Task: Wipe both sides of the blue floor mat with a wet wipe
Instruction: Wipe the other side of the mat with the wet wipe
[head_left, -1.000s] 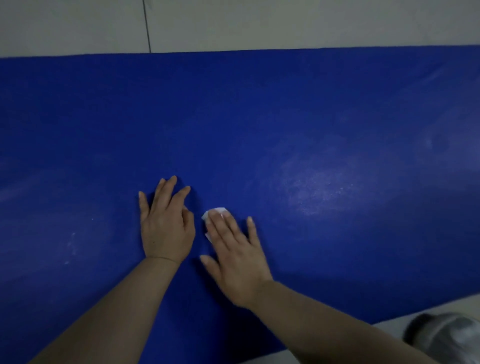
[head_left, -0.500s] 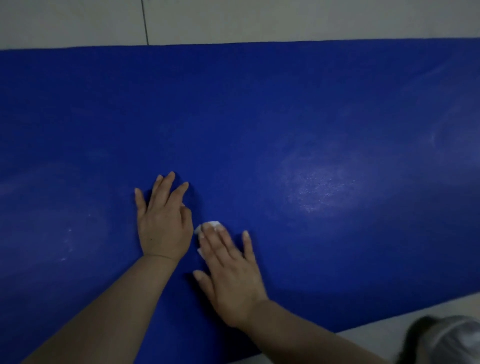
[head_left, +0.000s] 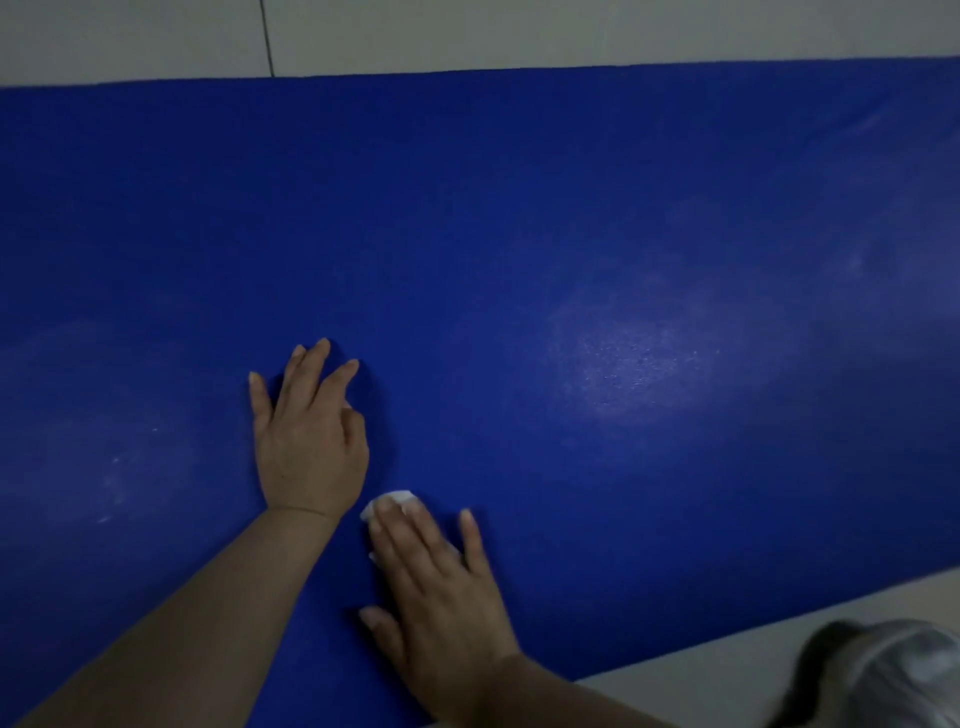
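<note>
A plain indoor room, its kind unclear. A blue mat (head_left: 571, 234) covers a pale tiled floor (head_left: 467, 31). One dark grout line (head_left: 267, 39) shows

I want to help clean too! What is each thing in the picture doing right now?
blue floor mat: spread flat, pale smudges on it.
wet wipe: crumpled, pressed on the mat under fingers.
right hand: flat, pressing the wipe.
left hand: flat on the mat, holding nothing.
</note>
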